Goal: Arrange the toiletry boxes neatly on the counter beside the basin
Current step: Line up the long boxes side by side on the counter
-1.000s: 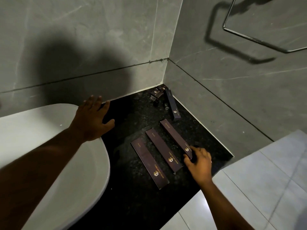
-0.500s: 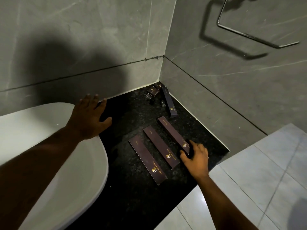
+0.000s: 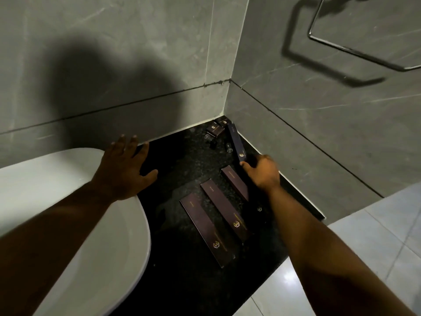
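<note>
Black stone counter (image 3: 182, 160) (grey-tiled corner (image 3: 227, 96))

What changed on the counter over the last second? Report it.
The right hand moved from the near end of the rightmost long box back toward the corner, and its fingers now touch the near end of the box along the wall. Whether it grips is unclear. The left hand stayed flat by the basin, and the three parallel boxes kept their places.
</note>
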Demonstrator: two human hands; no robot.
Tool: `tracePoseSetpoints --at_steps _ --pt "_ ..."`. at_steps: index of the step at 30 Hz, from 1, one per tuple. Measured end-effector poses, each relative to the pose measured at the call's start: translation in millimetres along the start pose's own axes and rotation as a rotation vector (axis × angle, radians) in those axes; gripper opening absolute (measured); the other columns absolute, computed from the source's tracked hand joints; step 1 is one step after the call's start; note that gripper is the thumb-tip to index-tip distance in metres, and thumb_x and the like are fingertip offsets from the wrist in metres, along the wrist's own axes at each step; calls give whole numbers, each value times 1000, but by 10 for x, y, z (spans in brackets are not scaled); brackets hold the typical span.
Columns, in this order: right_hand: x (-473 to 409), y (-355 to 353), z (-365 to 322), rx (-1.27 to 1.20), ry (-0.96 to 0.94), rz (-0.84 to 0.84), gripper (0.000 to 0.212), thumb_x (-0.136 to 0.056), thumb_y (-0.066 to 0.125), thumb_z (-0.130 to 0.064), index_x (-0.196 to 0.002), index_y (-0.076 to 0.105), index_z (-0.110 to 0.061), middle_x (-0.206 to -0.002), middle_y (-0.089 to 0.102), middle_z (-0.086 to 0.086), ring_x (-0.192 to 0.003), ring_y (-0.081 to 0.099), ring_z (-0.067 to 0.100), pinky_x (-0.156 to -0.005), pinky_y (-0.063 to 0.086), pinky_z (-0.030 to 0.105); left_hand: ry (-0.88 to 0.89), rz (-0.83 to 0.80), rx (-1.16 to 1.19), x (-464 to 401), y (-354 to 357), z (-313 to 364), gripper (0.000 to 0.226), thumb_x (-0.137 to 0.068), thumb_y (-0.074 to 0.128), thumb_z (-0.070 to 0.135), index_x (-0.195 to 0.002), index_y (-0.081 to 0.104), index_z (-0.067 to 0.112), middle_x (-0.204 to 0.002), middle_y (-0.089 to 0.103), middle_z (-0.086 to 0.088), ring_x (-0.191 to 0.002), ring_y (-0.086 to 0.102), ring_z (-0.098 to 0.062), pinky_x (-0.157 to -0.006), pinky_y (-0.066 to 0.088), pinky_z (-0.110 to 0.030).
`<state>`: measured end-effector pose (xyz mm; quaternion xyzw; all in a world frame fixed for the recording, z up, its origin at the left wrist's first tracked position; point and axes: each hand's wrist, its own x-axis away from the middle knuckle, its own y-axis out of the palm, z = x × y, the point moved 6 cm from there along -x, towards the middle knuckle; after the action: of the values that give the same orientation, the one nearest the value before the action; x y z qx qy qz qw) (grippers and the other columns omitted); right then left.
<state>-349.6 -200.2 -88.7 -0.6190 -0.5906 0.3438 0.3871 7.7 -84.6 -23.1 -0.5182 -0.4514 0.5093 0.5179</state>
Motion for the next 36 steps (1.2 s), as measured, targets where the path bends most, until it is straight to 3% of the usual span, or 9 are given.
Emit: tracePoseSetpoints --at_steps 2,5,11,14,18,24,30,36 --pt "-182 82 -24 37 52 -15 62 -64 48 -76 -89 63 -21 -88 65 8 -79 63 28 -70 57 46 11 14 19 15 -24 8 85 -78 27 65 -139 36 6 -144 33 -33 -134 22 -52 -106 20 -63" --pt "-299 174 -13 26 97 -38 44 -76 62 -57 -94 66 -17 -88 65 8 -81 63 28 -74 57 46 14 21 29 22 -36 20 84 -78 28 63 -138 38 6 -143 35 -32 -134 23 -52 -106 21 -63" --pt "-68 50 388 -167 153 27 27 -84 63 -31 -100 67 -10 -92 69 14 -80 66 28 -77 56 42 6 36 35 19 -51 32 85 -76 25 64 -140 35 8 -147 31 -29 -137 18 -48 -109 16 -59" --pt "241 -114 720 -233 167 93 30 -79 64 -34 -97 67 -11 -98 67 16 -82 64 29 -78 55 41 -5 39 50 26 -70 32 85 -76 25 64 -139 36 9 -148 31 -27 -138 18 -46 -110 16 -58" --pt "710 -283 1045 -226 187 157 39 -81 69 -19 -117 61 -3 -115 58 21 -103 58 35 -94 48 45 7 45 62 39 -91 54 84 -76 26 63 -138 39 7 -145 34 -30 -135 22 -49 -108 18 -60" --pt "1104 -254 1241 -218 207 212 45 -83 68 -22 -125 59 -9 -121 57 17 -111 56 32 -99 46 46 5 36 56 52 -88 54 85 -76 25 63 -140 36 8 -147 30 -28 -138 18 -46 -110 15 -57" --pt "1073 -188 1174 -186 145 233 46 -82 68 -26 -124 59 -11 -113 59 15 -104 56 31 -92 49 46 13 25 32 58 -79 68 81 -78 29 60 -135 42 4 -141 38 -32 -133 26 -51 -106 21 -62" --pt "1044 -177 1173 -125 120 238 49 -83 66 -28 -128 57 -12 -119 58 19 -111 53 34 -96 47 47 14 25 35 49 -60 59 81 -77 30 60 -135 42 4 -141 37 -32 -133 26 -51 -106 21 -62"
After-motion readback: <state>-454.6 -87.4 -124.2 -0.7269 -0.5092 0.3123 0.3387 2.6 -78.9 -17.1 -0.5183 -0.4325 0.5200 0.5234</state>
